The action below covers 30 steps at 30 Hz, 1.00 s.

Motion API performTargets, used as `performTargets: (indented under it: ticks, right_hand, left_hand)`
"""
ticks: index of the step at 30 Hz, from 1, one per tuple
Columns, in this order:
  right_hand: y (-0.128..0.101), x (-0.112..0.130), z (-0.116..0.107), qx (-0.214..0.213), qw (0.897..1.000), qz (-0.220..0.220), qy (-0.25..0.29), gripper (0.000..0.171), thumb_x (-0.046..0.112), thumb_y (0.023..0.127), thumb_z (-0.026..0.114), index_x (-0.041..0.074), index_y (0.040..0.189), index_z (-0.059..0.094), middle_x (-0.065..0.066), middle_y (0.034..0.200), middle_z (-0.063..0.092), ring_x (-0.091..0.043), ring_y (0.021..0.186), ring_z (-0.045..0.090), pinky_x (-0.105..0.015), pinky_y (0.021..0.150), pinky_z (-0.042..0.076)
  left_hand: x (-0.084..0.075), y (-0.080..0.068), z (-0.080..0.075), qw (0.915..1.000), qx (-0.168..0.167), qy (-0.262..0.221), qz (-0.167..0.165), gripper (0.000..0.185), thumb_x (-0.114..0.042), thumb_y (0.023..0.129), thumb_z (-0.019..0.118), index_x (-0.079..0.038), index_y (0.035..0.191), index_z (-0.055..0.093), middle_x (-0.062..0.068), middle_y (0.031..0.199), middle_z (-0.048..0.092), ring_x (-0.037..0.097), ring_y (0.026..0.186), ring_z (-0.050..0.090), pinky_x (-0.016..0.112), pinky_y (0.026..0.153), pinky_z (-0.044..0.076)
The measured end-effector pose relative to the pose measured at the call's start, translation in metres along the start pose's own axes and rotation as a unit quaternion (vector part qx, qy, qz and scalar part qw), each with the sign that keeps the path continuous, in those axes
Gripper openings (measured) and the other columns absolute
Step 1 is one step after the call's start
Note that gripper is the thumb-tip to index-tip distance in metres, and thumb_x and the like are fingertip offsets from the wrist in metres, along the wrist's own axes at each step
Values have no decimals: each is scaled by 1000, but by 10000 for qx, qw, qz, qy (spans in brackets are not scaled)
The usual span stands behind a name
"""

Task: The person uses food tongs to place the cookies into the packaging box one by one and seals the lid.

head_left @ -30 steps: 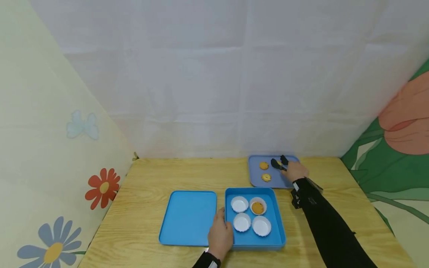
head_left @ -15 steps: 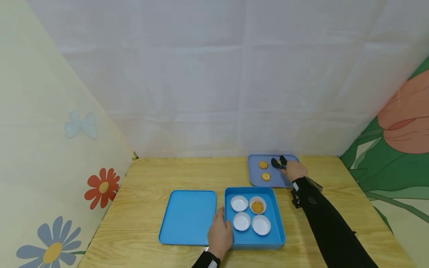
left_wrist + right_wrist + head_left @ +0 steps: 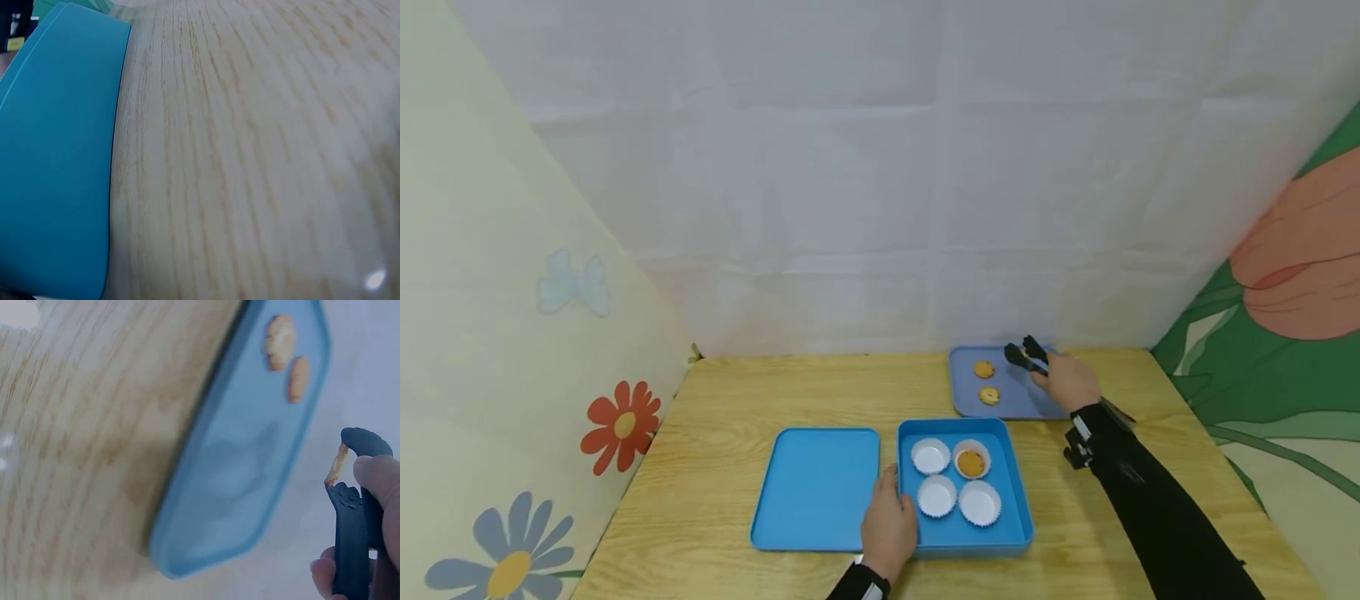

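My right hand (image 3: 1066, 380) grips black tongs (image 3: 1026, 357) above the far right part of a lavender tray (image 3: 964, 406). In the right wrist view the tongs (image 3: 352, 520) pinch a thin cookie (image 3: 337, 464) held off the tray (image 3: 250, 456). Two more cookies (image 3: 983, 369) (image 3: 989, 395) lie on that tray. Nearer me stands a blue box (image 3: 1019, 517) with several white paper cups, and one cup holds a cookie (image 3: 972, 462). My left hand (image 3: 889, 521) rests on the box's left wall, fingers fairly straight.
A flat blue lid (image 3: 816, 487) lies just left of the box, and its edge (image 3: 56, 156) shows in the left wrist view. The wooden table (image 3: 737, 400) is walled by a white sheet behind and flowered panels left and right.
My right hand has drawn the tongs slightly up and to the right relative to the lavender tray. The left hand stays on the box.
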State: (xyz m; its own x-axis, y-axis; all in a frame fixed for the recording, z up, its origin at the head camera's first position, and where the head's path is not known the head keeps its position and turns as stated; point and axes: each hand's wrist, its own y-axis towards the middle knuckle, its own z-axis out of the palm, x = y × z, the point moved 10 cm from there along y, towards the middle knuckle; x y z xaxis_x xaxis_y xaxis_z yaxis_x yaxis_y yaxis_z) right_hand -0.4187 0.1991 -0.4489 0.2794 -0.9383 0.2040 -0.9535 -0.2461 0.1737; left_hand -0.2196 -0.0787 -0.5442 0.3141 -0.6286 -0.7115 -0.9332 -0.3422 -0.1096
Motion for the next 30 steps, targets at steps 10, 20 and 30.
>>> performTargets:
  ticks: [10,20,30]
  right_hand:
    - [-43,33,-48,-660,9968,-340,-297,58,36,81,66,-10,115,56,-27,88,59,-27,56,54,-38,46,44]
    - [-121,88,-39,-662,9908,-1061,-515,60,40,74,72,1,117,60,-15,85,60,-17,53,53,-25,39,38]
    - [-168,108,0,335,9878,-1367,-666,56,43,73,71,8,115,63,1,74,49,-6,54,39,-21,43,32]
  left_hand:
    - [0,1,0,9999,-55,-75,82,43,-11,87,49,-3,129,47,17,123,52,36,105,54,51,79,45]
    - [1,2,-1,9999,-64,-63,128,43,-12,87,49,-3,129,46,17,121,52,36,105,54,52,80,44]
    - [1,3,-3,9996,-179,-29,221,43,-11,87,49,-4,129,47,17,120,53,36,102,56,51,77,45]
